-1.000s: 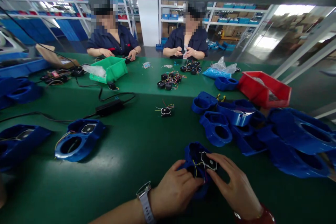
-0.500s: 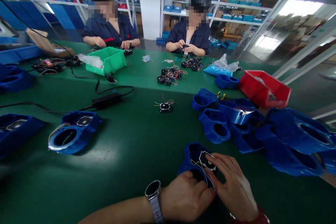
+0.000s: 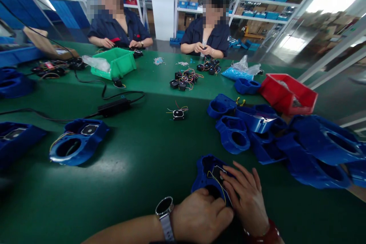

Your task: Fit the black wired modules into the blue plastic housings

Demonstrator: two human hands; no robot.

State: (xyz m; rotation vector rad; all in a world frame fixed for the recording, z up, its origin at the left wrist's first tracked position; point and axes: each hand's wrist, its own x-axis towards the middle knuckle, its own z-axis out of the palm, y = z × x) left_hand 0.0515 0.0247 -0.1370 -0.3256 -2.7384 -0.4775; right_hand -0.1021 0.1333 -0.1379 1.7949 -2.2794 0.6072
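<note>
Low at the centre right, a blue plastic housing (image 3: 201, 175) lies on the green table, its round opening partly covered by my hands. My left hand (image 3: 201, 213), with a watch on the wrist, is closed at the housing's near rim; its fingertips are hidden. A flat black motor module (image 3: 217, 172) with a white-edged plate sits in the housing's far compartment. My right hand (image 3: 247, 200) rests fingertips on the module, its fingers stretched and spread. Thin yellow wires (image 3: 222, 190) run from the module toward my left hand.
Several blue housings (image 3: 233, 137) are piled at right beside a red bin (image 3: 288, 93). Another housing with a module (image 3: 78, 143) lies left, near a black power adapter (image 3: 113, 107). One loose module (image 3: 178, 114) lies mid-table. Two co-workers sit opposite, behind a green bin (image 3: 121, 63).
My right hand's fingers have lifted and spread more, sliding slightly over the module. The left hand stays closed at the housing. The view has shifted slightly.
</note>
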